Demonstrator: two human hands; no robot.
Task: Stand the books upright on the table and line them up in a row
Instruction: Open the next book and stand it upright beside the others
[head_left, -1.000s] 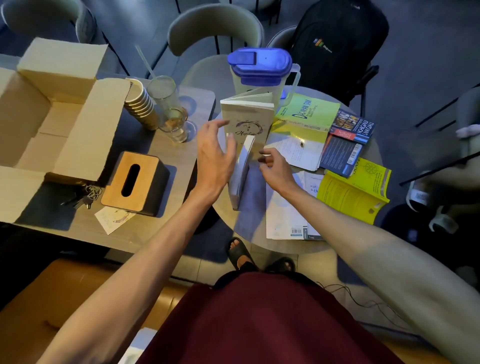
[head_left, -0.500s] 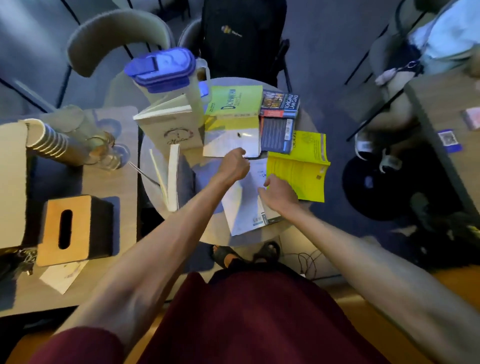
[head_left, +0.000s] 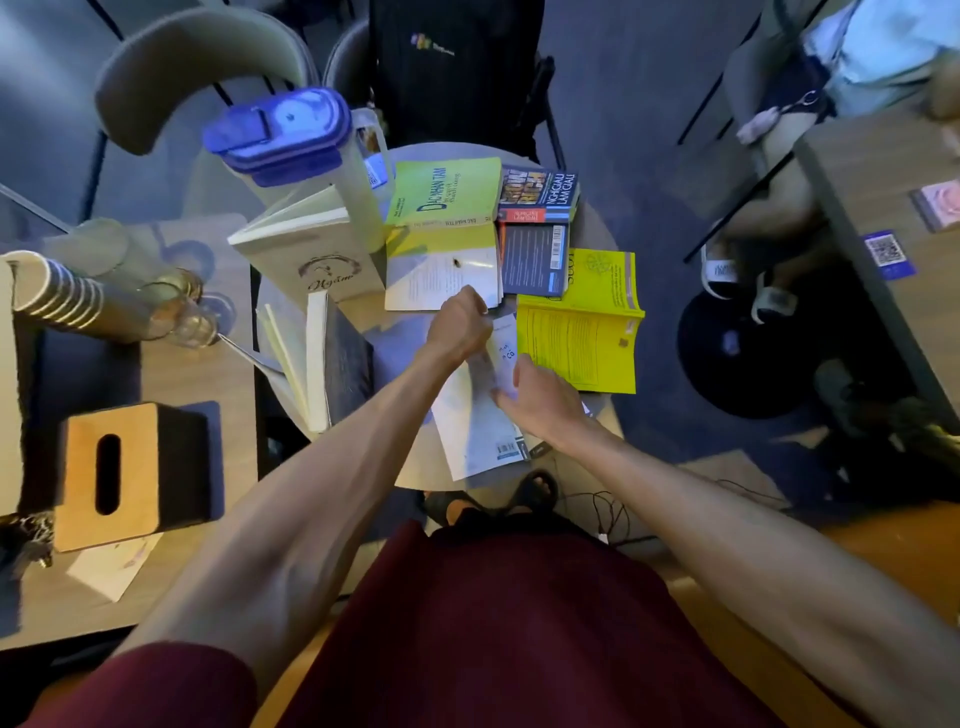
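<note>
Both hands worked a flat white paperback book (head_left: 475, 431) at the near edge of the round grey tabletop (head_left: 597, 228). Left hand (head_left: 460, 325) closed its grip on the book's far edge; right hand (head_left: 540, 402) pressed flat, grip open. Two cream books (head_left: 317, 260) stood upright left of it.

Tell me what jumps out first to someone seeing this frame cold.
Both hands meet at the middle of the round table: the left hand and right hand are on a white book lying at the near edge. Two books already stand on the left: a beige book and a dark book. Behind them rises a pitcher with a blue lid, and a bright yellow book lies open on the right.
</note>
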